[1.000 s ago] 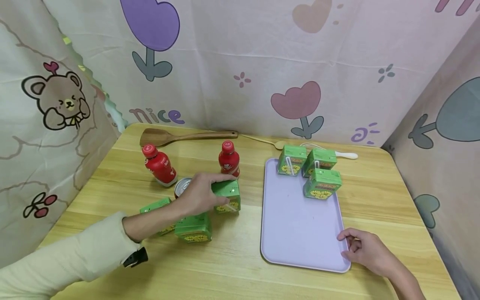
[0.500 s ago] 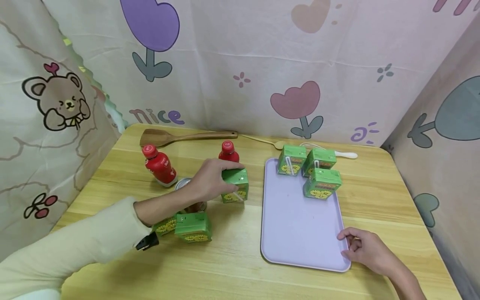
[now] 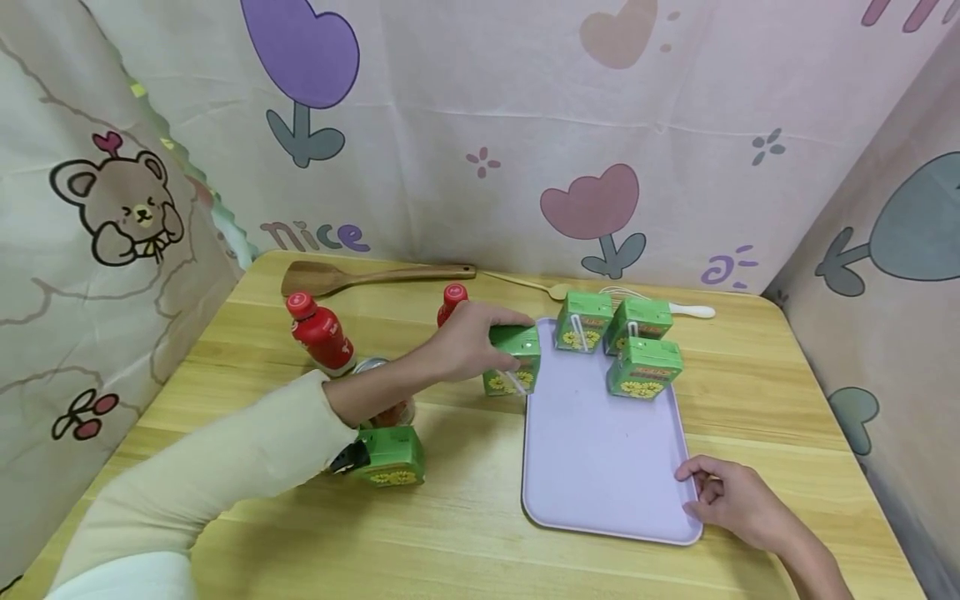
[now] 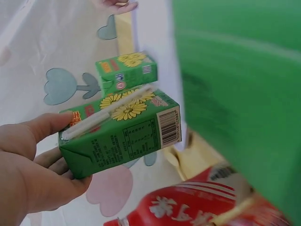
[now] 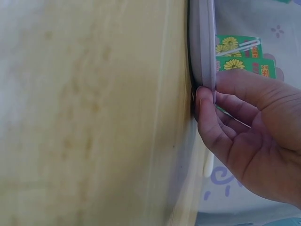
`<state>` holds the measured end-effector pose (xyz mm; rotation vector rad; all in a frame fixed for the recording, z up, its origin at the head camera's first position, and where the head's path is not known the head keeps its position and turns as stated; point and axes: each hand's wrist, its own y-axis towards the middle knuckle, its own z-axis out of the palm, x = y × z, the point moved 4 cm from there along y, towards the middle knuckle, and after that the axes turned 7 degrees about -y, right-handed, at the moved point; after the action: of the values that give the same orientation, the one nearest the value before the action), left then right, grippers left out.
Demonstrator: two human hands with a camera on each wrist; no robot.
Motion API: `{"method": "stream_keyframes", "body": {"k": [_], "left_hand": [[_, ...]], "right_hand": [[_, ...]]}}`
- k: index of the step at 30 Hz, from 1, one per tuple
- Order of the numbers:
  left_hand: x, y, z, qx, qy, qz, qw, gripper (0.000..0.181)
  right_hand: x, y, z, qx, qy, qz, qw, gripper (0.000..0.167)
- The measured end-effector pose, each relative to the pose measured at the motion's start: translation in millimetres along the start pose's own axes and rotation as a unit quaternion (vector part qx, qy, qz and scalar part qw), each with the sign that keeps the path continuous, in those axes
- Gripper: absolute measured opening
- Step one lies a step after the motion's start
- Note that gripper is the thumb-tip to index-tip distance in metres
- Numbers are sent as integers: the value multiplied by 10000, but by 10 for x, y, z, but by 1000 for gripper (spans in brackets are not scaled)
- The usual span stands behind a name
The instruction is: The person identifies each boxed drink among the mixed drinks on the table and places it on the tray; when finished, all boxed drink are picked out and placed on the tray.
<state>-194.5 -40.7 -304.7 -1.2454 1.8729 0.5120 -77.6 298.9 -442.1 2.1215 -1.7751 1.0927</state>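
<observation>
My left hand grips a green drink carton near its top, at the left edge of the lilac tray. In the left wrist view the thumb and fingers pinch one end of that carton, and a white straw lies along its face. My right hand pinches the tray's right rim near the front corner; the right wrist view shows thumb and fingers on either side of the rim. On the tray's far end stand three more green cartons.
Left of the tray are a red bottle, another red bottle partly behind my left hand, a can under my forearm, and a green carton. A wooden spatula, a thin spoon and a whisk lie along the back.
My left hand has carried the green carton rightward and slightly away from me, from beside the can to the tray's left edge. My right hand stays on the rim.
</observation>
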Motion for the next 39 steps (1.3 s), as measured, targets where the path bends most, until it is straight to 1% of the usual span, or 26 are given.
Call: {"method": "stream_keyframes", "body": {"k": [6,10,12,22,25,28,33,39], "left_hand": [[-123,146,122,224,3,143,9996,53],[-180,231,218,343,-11,191,9992,53],[-193,275,263,374,-13,157,9992,53],[-208,494,479,391,-33,-39,9992,57],[-208,556,546,409,-7,40,9992,57],[-199,617,627,447,129,255,9986,56],[-178,687,743,458,374,263,9979,55],[-169,726,836,499,315,273,9979,53]], "right_hand": [[-17,0,4,32,45,51,10000,32],[-18,0,3,56,134,-44,9999,32],[-18,1,2,58,145,-67,9999,32],[-34,1,12,108,258,-1,9996,33],[-34,1,9,71,215,-34,9997,33],[-35,2,10,67,222,-46,9997,33],[-30,1,13,86,267,-42,9996,33],[-21,0,5,53,194,-119,9997,32]]}}
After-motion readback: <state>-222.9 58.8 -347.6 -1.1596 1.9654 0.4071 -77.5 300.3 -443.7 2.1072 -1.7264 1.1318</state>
